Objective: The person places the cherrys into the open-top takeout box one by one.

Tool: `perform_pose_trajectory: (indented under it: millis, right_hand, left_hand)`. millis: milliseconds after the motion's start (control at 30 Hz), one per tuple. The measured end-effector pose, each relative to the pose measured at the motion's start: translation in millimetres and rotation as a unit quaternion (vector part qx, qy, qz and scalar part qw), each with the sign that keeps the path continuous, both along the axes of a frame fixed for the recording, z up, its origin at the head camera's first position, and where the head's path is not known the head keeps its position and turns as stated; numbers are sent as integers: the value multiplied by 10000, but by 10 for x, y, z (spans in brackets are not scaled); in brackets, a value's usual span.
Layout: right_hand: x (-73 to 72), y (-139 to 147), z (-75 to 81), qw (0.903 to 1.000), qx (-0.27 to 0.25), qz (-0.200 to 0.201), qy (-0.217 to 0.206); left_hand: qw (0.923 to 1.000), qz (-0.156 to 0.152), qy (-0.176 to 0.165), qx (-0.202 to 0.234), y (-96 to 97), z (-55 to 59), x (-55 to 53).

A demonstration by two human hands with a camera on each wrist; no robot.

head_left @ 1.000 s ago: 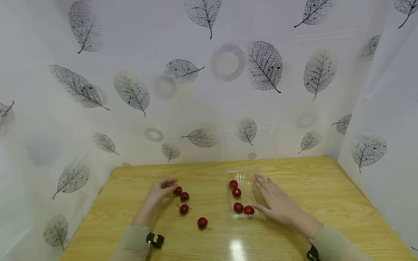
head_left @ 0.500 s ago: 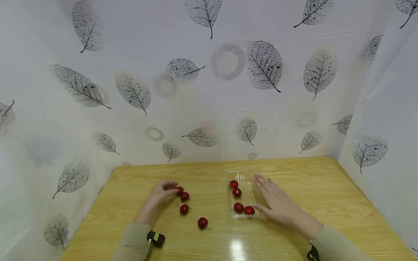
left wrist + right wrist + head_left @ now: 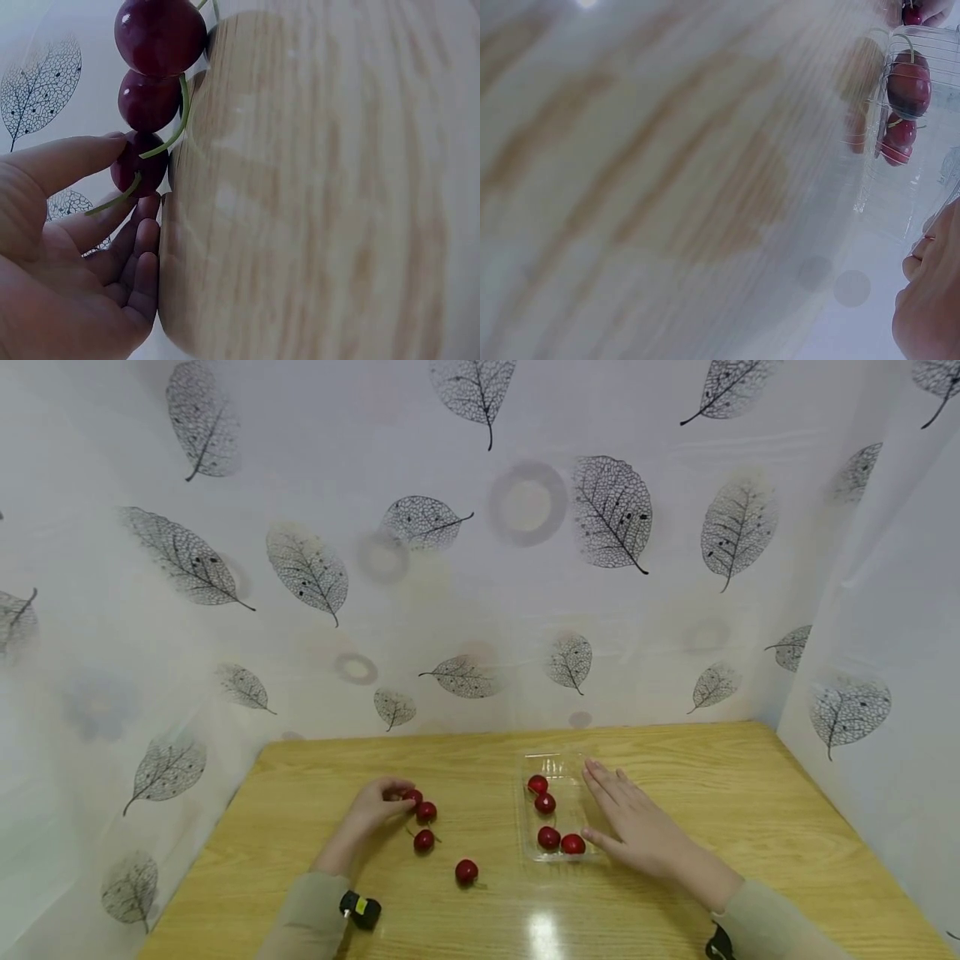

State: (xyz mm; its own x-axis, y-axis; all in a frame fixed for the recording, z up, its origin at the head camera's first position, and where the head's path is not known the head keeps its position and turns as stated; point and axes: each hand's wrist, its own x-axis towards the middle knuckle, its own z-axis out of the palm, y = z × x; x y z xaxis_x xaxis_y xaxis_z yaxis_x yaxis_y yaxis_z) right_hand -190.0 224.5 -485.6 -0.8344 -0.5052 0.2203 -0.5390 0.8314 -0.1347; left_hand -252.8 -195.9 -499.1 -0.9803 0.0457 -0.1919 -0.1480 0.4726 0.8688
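Note:
Thumb and fingers of my left hand (image 3: 375,806) pinch a dark red cherry (image 3: 140,166) with a green stem, low at the tabletop. Touching or almost touching it is a second cherry (image 3: 426,812), and a third cherry (image 3: 423,841) lies just nearer to me. A clear plastic box (image 3: 531,852) stands right of centre, with several cherries (image 3: 549,837) inside. My right hand (image 3: 637,827) lies along the box's right side, fingers straight and its thumb at the near right corner. In the right wrist view only part of that hand shows, beside the box wall.
One more cherry (image 3: 467,872) lies on the wooden table (image 3: 675,752) between the left forearm and the box. A pale curtain (image 3: 480,593) with a leaf print closes off the back and both sides. Each wrist wears a small black device (image 3: 361,910).
The left hand has moved slightly right, and its fingers have closed around the farthest cherry, which has shifted a little to the right. The right hand and the box have stayed in place.

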Motion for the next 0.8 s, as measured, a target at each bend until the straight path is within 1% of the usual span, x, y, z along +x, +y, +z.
perform_pose_trajectory:
  millis: [100, 233, 300, 367, 433, 500, 533, 567, 633, 667, 733, 767, 800]
  right_hand:
    - [-3, 2, -9, 10000, 19, -6, 0]
    - [0, 3, -16, 10000, -6, -17, -8]
    - [5, 3, -23, 10000, -42, -14, 3]
    - [9, 3, -33, 10000, -77, -19, 18]
    - [13, 3, -37, 9999, -122, -14, 23]
    - [11, 5, -42, 9999, -143, -21, 8]
    - [10, 6, -44, 9999, -156, -19, 18]
    - [9, 7, -44, 9999, -156, -16, 38]
    - [7, 10, -42, 9999, -164, -1, 48]
    - [6, 11, -43, 9999, -146, 9, 90]
    - [7, 13, -39, 9998, -135, 39, 148]
    - [6, 13, -35, 9998, -128, 55, 174]
    - [6, 13, -29, 9997, -133, 63, 181]
  left_hand:
    - [10000, -75, 31, -46, 1, 2, 2]
    - [10000, -39, 69, 33, 3, 2, 10]
    - [9998, 21, 27, 190, 3, 2, 12]
    - [9989, 103, -81, 447, 2, -1, 10]
    - [9965, 154, -226, 796, 2, 1, 6]
    - [9948, 238, -333, 935, 2, 5, -2]
    - [9920, 263, -434, 1153, 2, 10, -3]
    - [9924, 264, -416, 1124, 3, 19, -6]
    - [9912, 316, -459, 1202, 9, 41, -10]
    - [9898, 326, -477, 1299, 14, 54, -9]
    - [9812, 327, -667, 1782, 23, 81, -4]
    - [9795, 339, -684, 1863, 35, 97, -6]
    - [9729, 379, -792, 2141, 49, 113, -7]
